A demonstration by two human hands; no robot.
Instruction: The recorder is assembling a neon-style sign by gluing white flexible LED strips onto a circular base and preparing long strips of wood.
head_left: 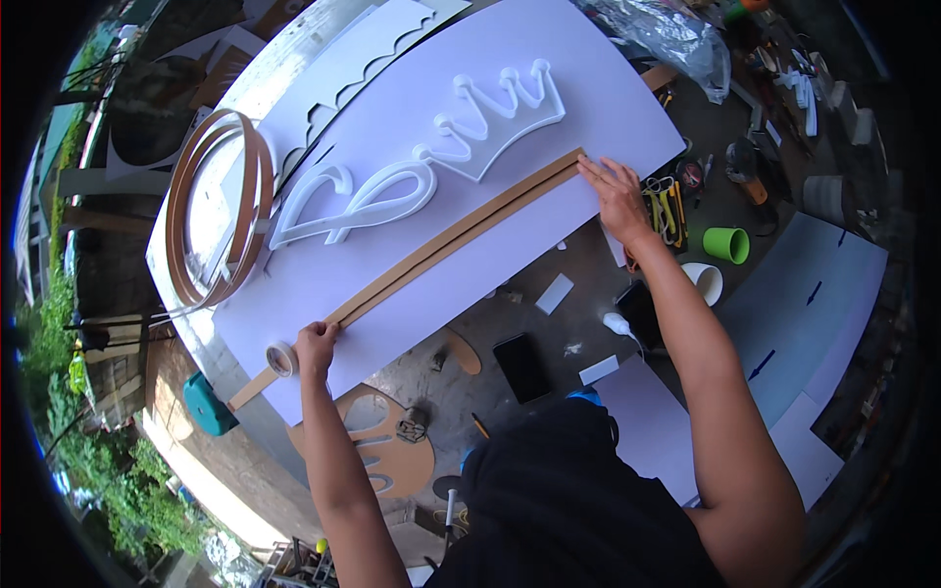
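Observation:
Two long brown strips (461, 227) lie side by side, a thin dark gap between them, slanting across a large white sheet (490, 59). At their near left end my left hand (316, 349) is closed, its fingertips pinching the strip edge. My right hand (616, 196) reaches to the far right end, fingers stretched out and resting on the strips. A roll of tape (281, 359) stands beside my left hand, next to a brown piece (252, 389) that reaches past the sheet's edge. Beyond the strips lie white raised-edge shapes: a crown (510, 122) and a looping letter form (392, 196).
A coil of brown-and-white strip (263, 181) rests at the sheet's left. A teal object (208, 404) sits below it. Right of my right hand are a green cup (725, 245), a white cup (704, 282) and tools. A black phone (521, 367) lies nearer me, by cut brown board (402, 461).

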